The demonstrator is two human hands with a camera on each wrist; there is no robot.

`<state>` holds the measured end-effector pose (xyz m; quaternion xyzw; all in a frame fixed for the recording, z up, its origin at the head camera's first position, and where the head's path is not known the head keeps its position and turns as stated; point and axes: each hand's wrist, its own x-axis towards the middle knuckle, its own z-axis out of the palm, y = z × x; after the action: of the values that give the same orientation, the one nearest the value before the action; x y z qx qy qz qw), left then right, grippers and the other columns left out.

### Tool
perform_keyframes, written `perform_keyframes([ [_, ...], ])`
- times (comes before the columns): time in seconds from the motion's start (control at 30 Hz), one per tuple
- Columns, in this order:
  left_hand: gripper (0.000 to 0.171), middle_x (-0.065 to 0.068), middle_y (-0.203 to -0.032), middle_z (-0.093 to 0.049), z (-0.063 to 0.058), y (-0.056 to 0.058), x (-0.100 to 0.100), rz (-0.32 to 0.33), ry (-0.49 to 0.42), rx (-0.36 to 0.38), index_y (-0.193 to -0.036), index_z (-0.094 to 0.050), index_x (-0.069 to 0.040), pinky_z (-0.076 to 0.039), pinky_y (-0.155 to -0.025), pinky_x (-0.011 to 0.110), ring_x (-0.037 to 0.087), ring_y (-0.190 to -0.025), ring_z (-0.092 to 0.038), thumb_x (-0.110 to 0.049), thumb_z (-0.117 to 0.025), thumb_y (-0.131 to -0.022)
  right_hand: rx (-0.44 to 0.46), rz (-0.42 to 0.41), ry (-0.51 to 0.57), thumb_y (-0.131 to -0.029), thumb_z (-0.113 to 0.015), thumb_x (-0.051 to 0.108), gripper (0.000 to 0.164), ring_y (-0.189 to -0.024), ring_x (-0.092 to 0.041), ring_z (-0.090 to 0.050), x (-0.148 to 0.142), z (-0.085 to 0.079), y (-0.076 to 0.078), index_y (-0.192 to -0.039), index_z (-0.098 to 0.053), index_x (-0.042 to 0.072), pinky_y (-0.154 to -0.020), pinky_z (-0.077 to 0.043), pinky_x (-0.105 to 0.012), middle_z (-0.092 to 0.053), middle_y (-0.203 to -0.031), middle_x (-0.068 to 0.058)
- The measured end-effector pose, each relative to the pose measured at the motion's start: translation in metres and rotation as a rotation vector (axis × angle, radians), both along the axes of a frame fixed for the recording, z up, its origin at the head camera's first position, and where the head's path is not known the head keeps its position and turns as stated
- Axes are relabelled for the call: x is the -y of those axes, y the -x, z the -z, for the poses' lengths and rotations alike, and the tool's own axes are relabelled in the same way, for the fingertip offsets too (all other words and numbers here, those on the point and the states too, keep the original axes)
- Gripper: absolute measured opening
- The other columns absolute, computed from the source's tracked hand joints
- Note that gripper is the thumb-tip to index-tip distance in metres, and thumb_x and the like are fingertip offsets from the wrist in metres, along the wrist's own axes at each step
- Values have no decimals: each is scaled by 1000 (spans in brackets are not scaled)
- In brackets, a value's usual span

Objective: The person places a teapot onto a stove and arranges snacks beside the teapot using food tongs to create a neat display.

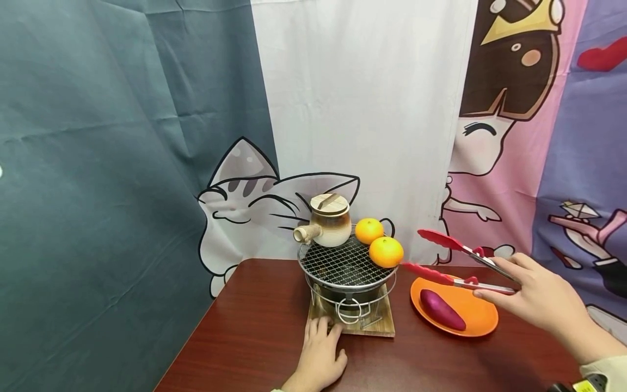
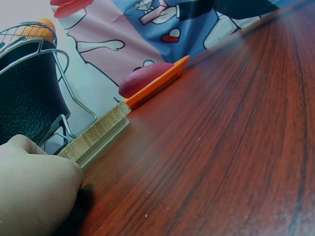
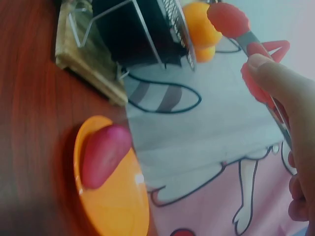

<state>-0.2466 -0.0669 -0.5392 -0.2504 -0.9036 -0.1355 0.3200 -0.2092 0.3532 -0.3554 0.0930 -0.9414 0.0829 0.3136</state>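
Two oranges sit on the right side of the round wire rack, the front one right at the rim, the rear one beside the clay pot. My right hand holds red-tipped tongs between thumb and fingers, their arms well parted and pointing left toward the rack; the lower tip is just beside the front orange, and I cannot tell whether it touches. My left hand rests with its fingers slightly spread on the near left part of the wooden board under the dark stove; the close view there hides my fingertips. The pot's stubby handle pokes left and toward me, out to the rack's left rim. A narrow strip of tabletop parts the board from the orange plate. The purple sweet potato lies along the plate's left side, its near end close to the rim, leaving room on the right. Left of the board, the tabletop runs wide to its slanting edge, while the printed curtain hangs close behind the rack.
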Motion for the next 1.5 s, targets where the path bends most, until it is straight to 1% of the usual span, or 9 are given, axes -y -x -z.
perform_keyframes([
  [0.1,46,4,-115,-48,0,0,0,1,2,-1,-113,-67,-20,-38,-100,57,26,-112,-43,-23,-74,-68,5,13,9,-65,-84,64,81,-66,-20,-57,-10,9,-4,-121,-67,8,-56,-45,-43,-55,-105,0],
  [0.27,45,4,-115,-48,1,1,0,3,-3,-2,-113,-66,-20,-38,-100,57,26,-111,-42,-23,-74,-68,40,25,24,-67,-84,62,79,-68,-30,-61,-23,27,-9,-119,-67,5,-58,-49,-55,-56,-108,-6],
  [0.43,45,4,-114,-48,2,1,1,8,-7,-11,-112,-67,-19,-38,-100,56,26,-111,-43,-23,-74,-68,64,43,17,-66,-84,62,73,-63,-25,-57,-30,46,-10,-113,-69,8,-50,-45,-45,-56,-99,-5],
  [0.57,46,4,-115,-48,4,2,1,8,-9,-20,-112,-67,-19,-38,-100,57,26,-112,-43,-24,-75,-67,109,64,9,-68,-82,64,73,-61,-21,-54,-31,58,-11,-112,-71,7,-50,-43,-40,-57,-99,-6],
  [0.73,46,4,-115,-48,3,0,1,4,-9,-13,-113,-67,-20,-38,-100,56,26,-112,-43,-23,-75,-67,208,87,9,-72,-78,67,76,-65,-26,-59,-32,71,-11,-115,-71,4,-53,-48,-47,-59,-102,-9],
  [0.9,45,3,-115,-47,2,0,1,6,-22,4,-113,-66,-21,-37,-99,57,27,-111,-42,-24,-74,-69,270,100,-11,-73,-75,69,78,-71,-31,-63,-33,86,-9,-114,-72,3,-58,-51,-56,-60,-102,-13],
  [1.17,46,4,-114,-48,1,3,1,4,-29,2,-113,-66,-21,-37,-100,59,27,-110,-43,-24,-73,-68,336,110,1,-78,-70,71,75,-68,-25,-59,-35,97,-7,-113,-72,5,-56,-50,-53,-58,-95,-8],
  [1.33,46,5,-117,-48,1,4,0,-7,-14,37,-116,-66,-21,-36,-103,59,28,-114,-44,-24,-73,-71,327,102,-5,-79,-70,70,72,-69,-26,-61,-37,102,-6,-112,-72,6,-58,-50,-56,-59,-96,-8],
  [1.5,46,5,-117,-48,1,3,-1,-6,-11,39,-116,-66,-20,-36,-103,61,29,-116,-43,-24,-72,-71,315,90,-5,-78,-71,69,69,-68,-25,-61,-39,107,-6,-110,-73,8,-57,-49,-56,-58,-95,-5],
])
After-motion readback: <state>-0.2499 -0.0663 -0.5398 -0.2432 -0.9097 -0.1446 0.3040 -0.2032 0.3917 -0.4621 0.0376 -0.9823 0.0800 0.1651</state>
